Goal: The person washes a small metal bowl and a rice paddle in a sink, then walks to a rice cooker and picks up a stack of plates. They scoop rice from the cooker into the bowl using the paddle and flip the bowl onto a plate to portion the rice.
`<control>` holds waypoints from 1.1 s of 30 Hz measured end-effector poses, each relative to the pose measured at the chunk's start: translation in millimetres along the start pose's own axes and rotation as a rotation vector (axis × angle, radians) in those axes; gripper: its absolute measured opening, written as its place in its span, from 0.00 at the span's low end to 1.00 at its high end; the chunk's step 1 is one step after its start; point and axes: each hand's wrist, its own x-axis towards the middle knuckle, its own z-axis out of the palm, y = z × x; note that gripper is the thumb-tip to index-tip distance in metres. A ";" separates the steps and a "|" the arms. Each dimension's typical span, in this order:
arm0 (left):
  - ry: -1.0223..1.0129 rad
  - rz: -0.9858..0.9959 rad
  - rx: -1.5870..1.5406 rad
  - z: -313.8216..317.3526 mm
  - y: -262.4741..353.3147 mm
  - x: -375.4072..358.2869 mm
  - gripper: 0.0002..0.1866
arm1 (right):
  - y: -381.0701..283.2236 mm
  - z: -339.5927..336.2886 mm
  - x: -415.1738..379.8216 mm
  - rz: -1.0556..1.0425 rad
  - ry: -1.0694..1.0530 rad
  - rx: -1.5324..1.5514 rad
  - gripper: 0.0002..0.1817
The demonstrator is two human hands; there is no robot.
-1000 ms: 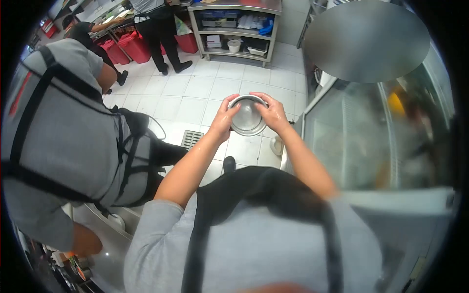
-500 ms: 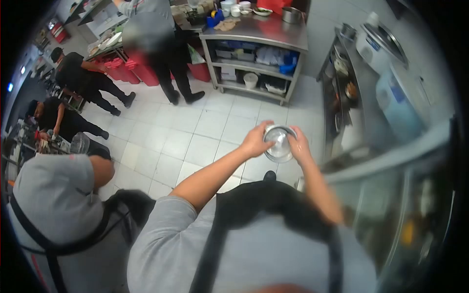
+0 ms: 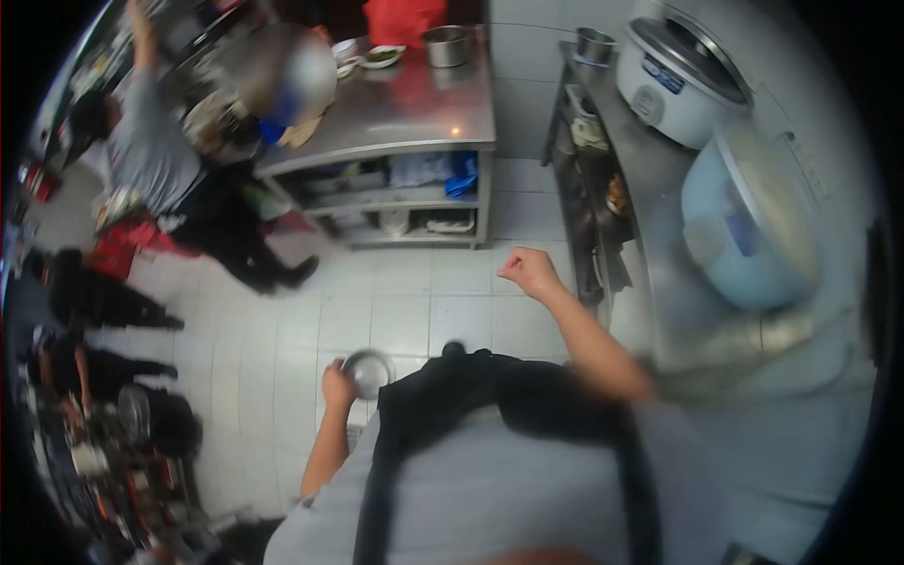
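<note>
Low by my left side, my left hand [image 3: 337, 384] grips the rim of a round metal bowl [image 3: 370, 373]. The bowl's shiny inside faces up, and I see no contents in it. My right hand [image 3: 531, 274] is raised out in front over the floor, apart from the bowl. Its fingers are curled in with the tips together, and nothing shows between them. Nearest to that hand is the metal side counter [image 3: 650, 235] on the right.
A white rice cooker [image 3: 650, 89], a light blue cooker [image 3: 734, 226] and a small pot [image 3: 594, 45] stand along the right counter. Ahead is a steel worktable [image 3: 405, 108] with a metal pot [image 3: 446, 45]. Several people work at the left, one in grey [image 3: 155, 155].
My right hand has let go of the bowl. My left hand has carried it down and left. The view has turned right, toward the cookers.
</note>
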 end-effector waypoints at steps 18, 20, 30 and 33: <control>-0.265 0.718 -0.688 -1.8 695.8 498.9 0.22 | 254.2 -120.1 82.4 0.568 -0.519 -0.131 0.30; -0.336 0.626 -0.704 1.7 772.9 524.4 0.21 | 249.4 -142.8 131.0 0.450 -0.476 -0.121 0.27; -0.555 0.560 -0.796 14.6 935.4 614.5 0.23 | 92.1 -378.3 496.5 -0.099 0.268 -0.445 0.09; -0.592 0.657 -0.632 13.4 941.8 652.6 0.23 | 85.6 -446.4 598.8 0.006 0.384 -0.690 0.10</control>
